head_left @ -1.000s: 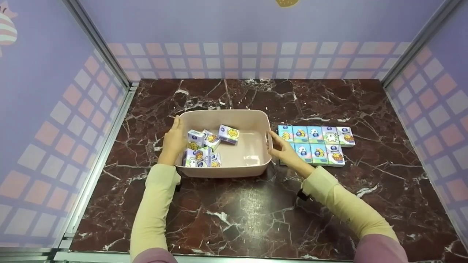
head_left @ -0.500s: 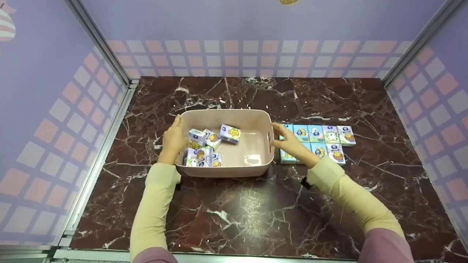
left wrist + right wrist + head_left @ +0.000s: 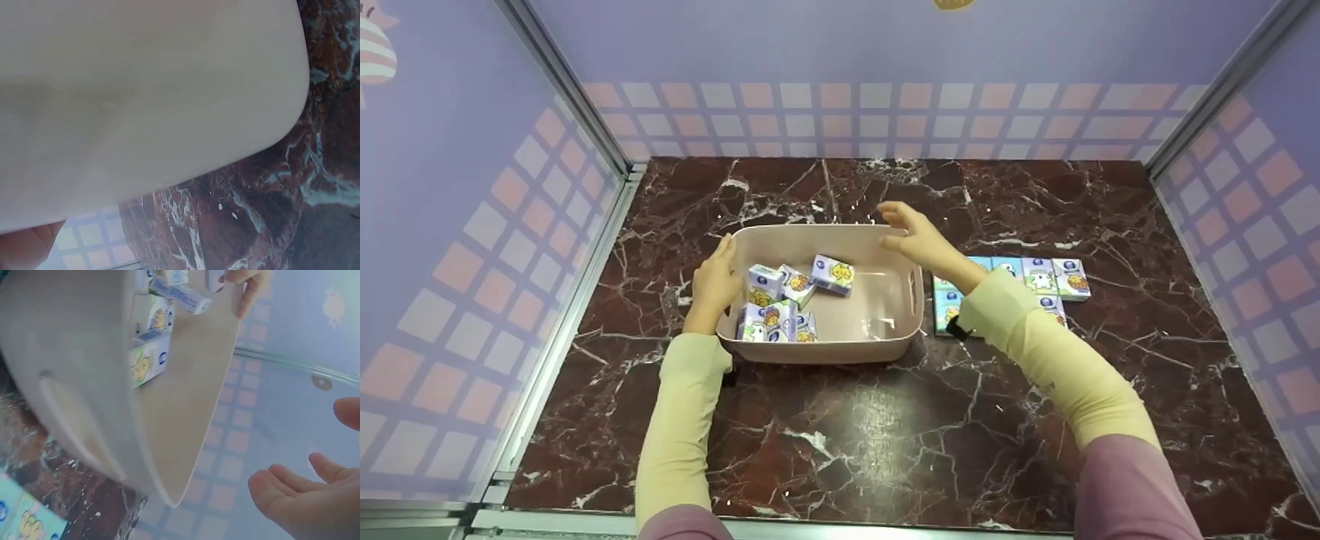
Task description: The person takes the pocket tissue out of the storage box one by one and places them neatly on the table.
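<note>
A pale pink plastic basket point(image 3: 862, 351) stands on the marble-patterned table, with several small cartoon-printed packs point(image 3: 832, 274) loose in its left half. My left hand point(image 3: 714, 283) holds the basket's left end at the rim; in the right wrist view, fingers of that hand point(image 3: 247, 287) show over the far rim. The left wrist view is mostly filled by the basket's outer wall point(image 3: 157, 101). Above the basket's back right corner my right hand point(image 3: 919, 238) is raised with spread fingers, holding nothing. The oval handle hole point(image 3: 81, 424) on the right end is uncovered.
To the right of the basket, packs point(image 3: 1039, 276) lie flat in two rows, partly hidden under my right forearm. Purple checked panels point(image 3: 877, 112) enclose the table point(image 3: 840, 450) at the back and both sides.
My right hand has let go of the basket's right end and moved up and to the left over its back corner. The left hand and the packs stay nearly in place.
</note>
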`<move>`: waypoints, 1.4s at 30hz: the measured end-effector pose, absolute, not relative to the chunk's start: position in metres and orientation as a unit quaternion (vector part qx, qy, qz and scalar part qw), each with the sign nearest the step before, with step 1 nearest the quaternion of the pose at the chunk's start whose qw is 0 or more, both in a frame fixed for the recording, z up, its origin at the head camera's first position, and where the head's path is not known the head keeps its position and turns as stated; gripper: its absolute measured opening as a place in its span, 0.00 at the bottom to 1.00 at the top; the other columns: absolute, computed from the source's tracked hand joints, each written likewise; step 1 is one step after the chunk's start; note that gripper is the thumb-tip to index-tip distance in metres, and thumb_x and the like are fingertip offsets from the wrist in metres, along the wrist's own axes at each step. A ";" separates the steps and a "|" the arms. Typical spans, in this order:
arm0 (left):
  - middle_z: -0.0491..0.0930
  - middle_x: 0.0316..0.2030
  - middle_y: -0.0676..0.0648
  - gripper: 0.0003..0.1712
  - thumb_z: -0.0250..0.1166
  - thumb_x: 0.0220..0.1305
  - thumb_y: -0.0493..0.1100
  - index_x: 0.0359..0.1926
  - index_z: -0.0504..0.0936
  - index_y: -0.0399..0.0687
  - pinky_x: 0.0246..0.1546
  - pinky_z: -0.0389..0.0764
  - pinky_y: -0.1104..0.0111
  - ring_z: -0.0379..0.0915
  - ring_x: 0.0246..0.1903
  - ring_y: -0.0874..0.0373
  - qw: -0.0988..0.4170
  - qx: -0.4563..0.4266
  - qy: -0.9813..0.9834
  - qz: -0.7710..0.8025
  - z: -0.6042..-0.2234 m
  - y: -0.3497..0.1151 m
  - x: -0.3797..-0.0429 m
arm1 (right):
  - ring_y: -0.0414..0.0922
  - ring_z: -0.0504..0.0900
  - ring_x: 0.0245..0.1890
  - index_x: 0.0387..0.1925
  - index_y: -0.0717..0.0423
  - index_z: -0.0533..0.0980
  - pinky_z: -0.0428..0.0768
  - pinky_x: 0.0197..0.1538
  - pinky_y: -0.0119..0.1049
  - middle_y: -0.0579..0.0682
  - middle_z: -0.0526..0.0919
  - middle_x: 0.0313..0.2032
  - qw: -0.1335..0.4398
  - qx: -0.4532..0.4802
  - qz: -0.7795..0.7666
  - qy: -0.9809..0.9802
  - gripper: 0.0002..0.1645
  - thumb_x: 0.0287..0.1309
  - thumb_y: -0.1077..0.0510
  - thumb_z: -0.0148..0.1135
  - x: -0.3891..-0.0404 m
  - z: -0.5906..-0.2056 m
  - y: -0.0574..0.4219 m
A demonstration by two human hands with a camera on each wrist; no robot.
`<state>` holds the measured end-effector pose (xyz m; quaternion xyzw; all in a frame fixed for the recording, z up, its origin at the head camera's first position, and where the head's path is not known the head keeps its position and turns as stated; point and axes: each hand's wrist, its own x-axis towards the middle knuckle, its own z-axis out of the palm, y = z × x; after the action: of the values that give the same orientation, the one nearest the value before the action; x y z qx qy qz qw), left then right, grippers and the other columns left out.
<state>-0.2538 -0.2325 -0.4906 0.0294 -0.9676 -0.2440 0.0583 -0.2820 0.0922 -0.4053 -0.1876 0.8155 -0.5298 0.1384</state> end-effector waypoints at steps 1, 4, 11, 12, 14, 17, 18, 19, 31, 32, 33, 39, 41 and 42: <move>0.57 0.65 0.48 0.38 0.51 0.46 0.31 0.63 0.59 0.42 0.40 0.72 0.50 0.68 0.50 0.38 0.058 0.030 -0.968 -0.243 -0.491 -0.233 -0.254 | 0.56 0.62 0.61 0.60 0.61 0.59 0.60 0.63 0.47 0.63 0.63 0.60 0.140 -0.188 -0.534 0.812 0.32 0.50 0.65 0.53 -0.284 -0.404 0.088; 0.57 0.65 0.48 0.38 0.51 0.46 0.31 0.63 0.59 0.43 0.38 0.73 0.51 0.69 0.48 0.37 0.060 0.030 -0.969 -0.240 -0.490 -0.232 -0.253 | 0.55 0.65 0.58 0.58 0.62 0.61 0.64 0.61 0.44 0.64 0.66 0.57 0.146 -0.189 -0.547 0.802 0.31 0.49 0.67 0.53 -0.289 -0.404 0.075; 0.57 0.65 0.48 0.37 0.53 0.47 0.31 0.63 0.60 0.43 0.39 0.73 0.51 0.69 0.49 0.38 0.063 0.028 -0.969 -0.238 -0.490 -0.232 -0.253 | 0.55 0.73 0.50 0.51 0.66 0.67 0.72 0.54 0.40 0.64 0.73 0.50 0.157 -0.213 -0.533 0.804 0.23 0.50 0.67 0.52 -0.301 -0.414 0.048; 0.57 0.65 0.48 0.37 0.53 0.47 0.31 0.63 0.60 0.43 0.39 0.73 0.51 0.69 0.49 0.38 0.063 0.029 -0.969 -0.237 -0.490 -0.232 -0.253 | 0.55 0.73 0.49 0.51 0.67 0.67 0.72 0.53 0.40 0.64 0.74 0.49 0.160 -0.217 -0.526 0.806 0.22 0.50 0.67 0.52 -0.302 -0.416 0.045; 0.57 0.65 0.48 0.37 0.53 0.47 0.31 0.63 0.60 0.43 0.39 0.73 0.51 0.70 0.48 0.38 0.062 0.032 -0.969 -0.237 -0.491 -0.232 -0.254 | 0.54 0.74 0.49 0.50 0.66 0.68 0.72 0.53 0.40 0.63 0.75 0.47 0.172 -0.223 -0.507 0.814 0.21 0.51 0.67 0.52 -0.305 -0.422 0.039; 0.57 0.65 0.48 0.37 0.53 0.46 0.31 0.63 0.60 0.44 0.39 0.73 0.52 0.70 0.47 0.38 0.060 0.034 -0.970 -0.235 -0.491 -0.233 -0.254 | 0.53 0.73 0.49 0.50 0.65 0.68 0.72 0.52 0.40 0.63 0.74 0.48 0.199 -0.217 -0.485 0.824 0.21 0.51 0.66 0.51 -0.307 -0.430 0.031; 0.57 0.65 0.48 0.37 0.52 0.46 0.31 0.63 0.60 0.44 0.38 0.73 0.52 0.70 0.47 0.38 0.060 0.035 -0.970 -0.234 -0.491 -0.233 -0.254 | 0.54 0.73 0.49 0.50 0.65 0.68 0.72 0.52 0.40 0.64 0.74 0.49 0.209 -0.211 -0.480 0.825 0.22 0.51 0.66 0.51 -0.308 -0.434 0.029; 0.57 0.65 0.48 0.37 0.52 0.46 0.31 0.63 0.60 0.44 0.38 0.73 0.52 0.71 0.46 0.38 0.060 0.035 -0.970 -0.234 -0.491 -0.233 -0.254 | 0.54 0.73 0.49 0.51 0.65 0.68 0.72 0.52 0.41 0.64 0.73 0.49 0.218 -0.206 -0.475 0.827 0.22 0.51 0.66 0.51 -0.309 -0.437 0.027; 0.57 0.65 0.49 0.37 0.51 0.46 0.31 0.63 0.60 0.43 0.40 0.73 0.52 0.71 0.46 0.38 0.057 0.036 -0.971 -0.229 -0.491 -0.231 -0.253 | 0.41 0.78 0.41 0.42 0.45 0.72 0.76 0.42 0.35 0.48 0.80 0.44 0.218 -0.220 -0.388 0.868 0.33 0.29 0.41 0.69 -0.441 -0.653 0.020; 0.57 0.65 0.49 0.37 0.51 0.46 0.31 0.63 0.60 0.43 0.40 0.73 0.52 0.71 0.46 0.38 0.058 0.036 -0.971 -0.229 -0.490 -0.231 -0.253 | 0.40 0.78 0.39 0.40 0.43 0.72 0.76 0.41 0.34 0.46 0.80 0.42 0.216 -0.222 -0.383 0.870 0.32 0.27 0.40 0.70 -0.457 -0.677 0.019; 0.57 0.65 0.49 0.37 0.51 0.46 0.31 0.63 0.61 0.43 0.40 0.73 0.52 0.71 0.46 0.39 0.059 0.037 -0.971 -0.228 -0.491 -0.230 -0.253 | 0.39 0.77 0.38 0.38 0.44 0.72 0.76 0.41 0.33 0.46 0.79 0.41 0.216 -0.223 -0.377 0.872 0.31 0.27 0.41 0.70 -0.453 -0.675 0.019; 0.58 0.64 0.49 0.38 0.51 0.45 0.30 0.63 0.61 0.44 0.38 0.73 0.52 0.72 0.45 0.39 0.062 0.038 -0.972 -0.225 -0.491 -0.231 -0.253 | 0.46 0.71 0.35 0.40 0.62 0.68 0.72 0.43 0.38 0.55 0.75 0.38 0.241 -0.213 -0.347 0.881 0.22 0.39 0.61 0.60 -0.351 -0.539 0.024; 0.58 0.64 0.48 0.37 0.51 0.45 0.30 0.62 0.62 0.43 0.38 0.74 0.52 0.72 0.44 0.39 0.064 0.037 -0.972 -0.225 -0.491 -0.231 -0.253 | 0.46 0.70 0.38 0.46 0.66 0.66 0.70 0.48 0.38 0.59 0.74 0.42 0.259 -0.205 -0.345 0.879 0.24 0.43 0.66 0.57 -0.324 -0.501 0.024; 0.59 0.64 0.48 0.37 0.51 0.45 0.30 0.62 0.62 0.43 0.38 0.74 0.52 0.72 0.45 0.39 0.065 0.037 -0.972 -0.225 -0.491 -0.232 -0.254 | 0.46 0.69 0.38 0.48 0.67 0.66 0.70 0.49 0.38 0.60 0.73 0.43 0.260 -0.206 -0.347 0.877 0.25 0.43 0.67 0.57 -0.319 -0.496 0.023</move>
<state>-0.2536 -0.2317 -0.4906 0.0372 -0.9716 -0.2246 0.0650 -0.3191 0.0228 -0.4960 -0.2056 0.8774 -0.3465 0.2604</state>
